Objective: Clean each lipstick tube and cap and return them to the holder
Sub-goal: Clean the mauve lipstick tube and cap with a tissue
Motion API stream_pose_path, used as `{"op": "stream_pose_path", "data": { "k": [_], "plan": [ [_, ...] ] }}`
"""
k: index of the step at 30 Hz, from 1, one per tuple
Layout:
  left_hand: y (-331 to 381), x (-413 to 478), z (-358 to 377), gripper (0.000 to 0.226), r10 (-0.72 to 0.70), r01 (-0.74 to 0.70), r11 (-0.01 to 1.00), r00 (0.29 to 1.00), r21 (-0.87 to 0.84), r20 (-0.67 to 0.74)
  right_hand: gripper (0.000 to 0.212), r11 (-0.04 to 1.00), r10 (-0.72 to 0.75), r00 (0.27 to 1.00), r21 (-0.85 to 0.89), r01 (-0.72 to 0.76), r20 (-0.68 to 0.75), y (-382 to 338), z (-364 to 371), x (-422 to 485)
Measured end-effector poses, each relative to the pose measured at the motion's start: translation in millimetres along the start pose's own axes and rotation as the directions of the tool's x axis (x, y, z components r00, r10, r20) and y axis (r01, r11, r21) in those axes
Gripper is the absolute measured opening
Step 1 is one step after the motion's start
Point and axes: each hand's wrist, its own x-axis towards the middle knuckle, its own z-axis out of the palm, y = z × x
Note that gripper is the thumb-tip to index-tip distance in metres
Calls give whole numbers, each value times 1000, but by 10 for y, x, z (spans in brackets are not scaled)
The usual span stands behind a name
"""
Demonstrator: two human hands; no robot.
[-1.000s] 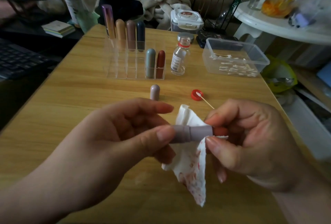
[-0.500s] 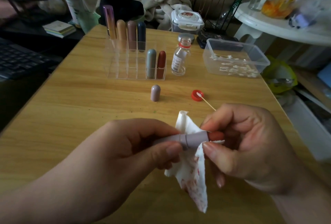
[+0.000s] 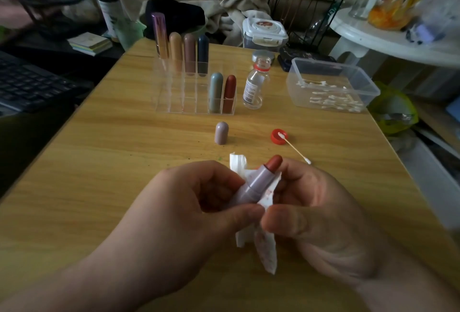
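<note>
Closest to the viewer, the left hand (image 3: 194, 212) pinches the lower barrel of the lipstick tube (image 3: 256, 184) between thumb and curled fingers. The right hand (image 3: 318, 217) pinches a stained tissue (image 3: 267, 254) up against the tube's side. The tube is held in the air above the table (image 3: 124, 162), tilted away, with its red stick (image 3: 273, 163) wound out and bare. The tube looks light, hard and smooth, so it would probably slip under a loose grip. The stick is soft and would smear or snap easily, so the barrel is the safer place to hold. Whether the right fingertips touch the stick is unclear, as the tissue hides them. Further off, the matching cap (image 3: 221, 133) stands upright on its own, small and easy to tip. Beyond it the clear holder (image 3: 174, 102) keeps several capped lipsticks upright.
</note>
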Motion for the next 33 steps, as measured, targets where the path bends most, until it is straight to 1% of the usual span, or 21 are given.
{"op": "stream_pose_path", "data": {
  "k": [2,3,5,7,9,11,13,15,17,19,20,21,25,29,31,33],
  "plan": [
    [-20,28,10,31,-46,47,998,999,-42,26,49,999,2,998,-47,-5,-63,42,22,3],
    [-33,43,8,31,-67,70,996,997,-62,38,45,999,3,995,-35,-6,-96,59,25,5],
    [-49,73,-6,32,-118,128,986,989,-108,91,41,997,37,993,73,-29,-115,67,1,6],
    [-48,91,-31,35,-163,195,954,975,-228,153,41,981,93,988,182,-70,-127,28,-37,16],
    [-27,114,-79,36,-193,229,921,971,-314,140,39,971,142,974,215,-103,-174,-16,-89,37],
    [-8,152,-139,36,-175,185,939,983,-290,61,33,970,182,957,200,-137,-227,-42,-137,53],
    [7,196,-203,37,-152,140,967,988,-214,-41,20,978,193,942,134,-161,-275,-56,-170,50],
    [9,252,-262,32,-135,121,986,984,-118,-119,7,984,173,933,6,-180,-316,-73,-183,30],
    [-7,323,-301,26,-118,120,993,979,3,-166,9,959,101,921,-210,-191,-377,-68,-211,15],
    [-41,396,-320,20,-92,126,977,977,170,-194,15,855,-36,909,-484,-188,-416,-66,-230,19],
    [-62,425,-322,18,-79,128,962,977,241,-200,16,797,-83,907,-574,-188,-412,-65,-226,26],
    [-76,448,-320,19,-71,127,948,978,291,-196,16,760,-107,909,-622,-186,-403,-60,-227,31],
    [-105,492,-278,26,-48,99,910,990,402,-135,14,729,-131,919,-664,-165,-372,-35,-255,53],
    [-124,545,-271,27,-28,88,893,990,442,-141,16,709,-144,925,-689,-151,-352,-28,-260,58],
    [-153,571,-278,28,-15,85,890,987,447,-159,18,670,-178,922,-729,-143,-345,-12,-255,62],
    [-186,590,-289,30,-10,93,890,983,447,-186,14,611,-242,914,-783,-118,-327,-6,-245,94]
  ]
}}
